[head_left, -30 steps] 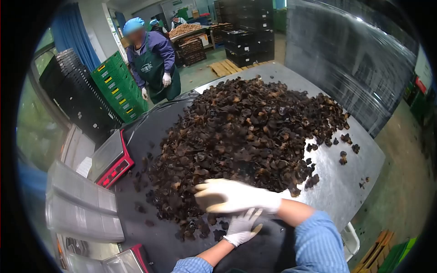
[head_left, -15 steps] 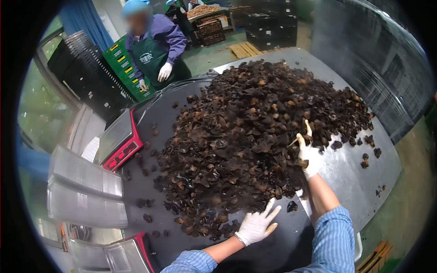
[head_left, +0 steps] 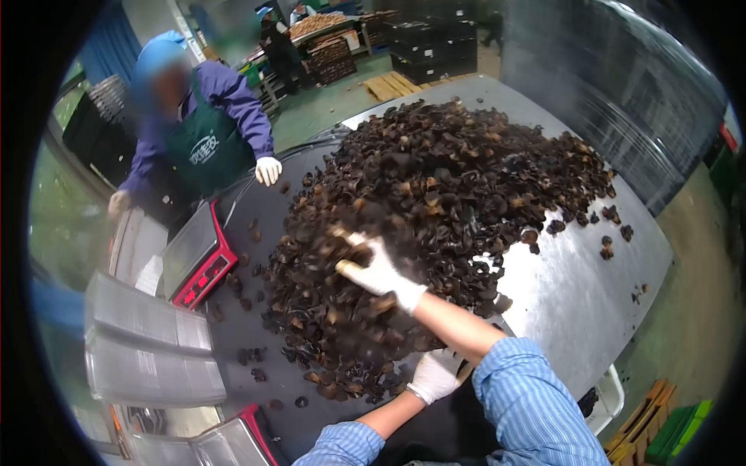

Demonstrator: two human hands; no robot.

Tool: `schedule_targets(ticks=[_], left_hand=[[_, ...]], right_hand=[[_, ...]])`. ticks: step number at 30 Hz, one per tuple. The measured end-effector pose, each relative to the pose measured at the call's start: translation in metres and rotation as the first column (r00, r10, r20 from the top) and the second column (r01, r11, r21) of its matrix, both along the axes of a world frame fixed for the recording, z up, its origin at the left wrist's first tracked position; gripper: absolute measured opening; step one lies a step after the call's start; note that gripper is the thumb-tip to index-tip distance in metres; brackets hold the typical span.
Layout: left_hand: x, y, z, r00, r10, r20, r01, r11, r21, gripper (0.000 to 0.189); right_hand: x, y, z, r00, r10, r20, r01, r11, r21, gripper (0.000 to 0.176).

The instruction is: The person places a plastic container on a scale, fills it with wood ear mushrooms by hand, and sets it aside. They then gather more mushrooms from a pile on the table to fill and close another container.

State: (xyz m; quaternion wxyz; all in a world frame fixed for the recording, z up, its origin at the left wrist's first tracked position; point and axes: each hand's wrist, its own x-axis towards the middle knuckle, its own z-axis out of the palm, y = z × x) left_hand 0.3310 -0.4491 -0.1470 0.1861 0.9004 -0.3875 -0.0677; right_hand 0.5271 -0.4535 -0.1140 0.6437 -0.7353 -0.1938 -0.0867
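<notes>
A wide heap of dark wood ear mushrooms (head_left: 435,186) lies across the table. My right hand (head_left: 381,273), in a white glove, reaches over the heap's left middle with thumb and fingers spread. Blurred mushroom pieces lie loose between and in front of its fingers. Close to the heap's near edge is my left hand (head_left: 437,377), also white-gloved, partly behind my right forearm, its fingers largely hidden.
A red-framed scale (head_left: 203,260) stands at left, near stacked clear plastic trays (head_left: 151,334). A second scale (head_left: 233,441) is nearer. Across the left edge, a person in a green apron (head_left: 203,144) rests one gloved hand on the table. Film-wrapped stacks (head_left: 606,101) stand at right.
My right hand has swept left across the heap, moving mushrooms and baring more metal at right. My left hand has turned under my right forearm. The person opposite has come closer.
</notes>
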Motion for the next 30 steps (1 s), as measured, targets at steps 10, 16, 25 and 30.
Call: schedule_targets(ticks=[10,16,25,30], left_hand=[[0.007,0.003,-0.048,0.94,0.019,0.341,0.026,0.992,-0.125,0.071],[0.008,0.008,-0.069,0.932,-0.217,0.292,0.198,0.976,0.094,0.074],[-0.005,-0.001,-0.01,0.998,0.053,0.016,-0.047,0.962,-0.27,0.076],[-0.008,-0.001,-0.005,0.995,0.1,0.022,-0.095,0.983,-0.154,0.072]], right_hand=[[-0.12,0.101,0.078,0.838,0.498,-0.222,-0.522,0.613,-0.593,0.077],[-0.153,-0.054,0.062,0.917,0.147,0.371,-0.104,0.985,-0.135,0.037],[-0.179,-0.213,-0.018,0.895,-0.447,0.014,0.314,0.606,-0.731,0.119],[-0.057,-0.168,-0.027,0.929,-0.365,0.059,0.355,0.833,-0.425,0.116]])
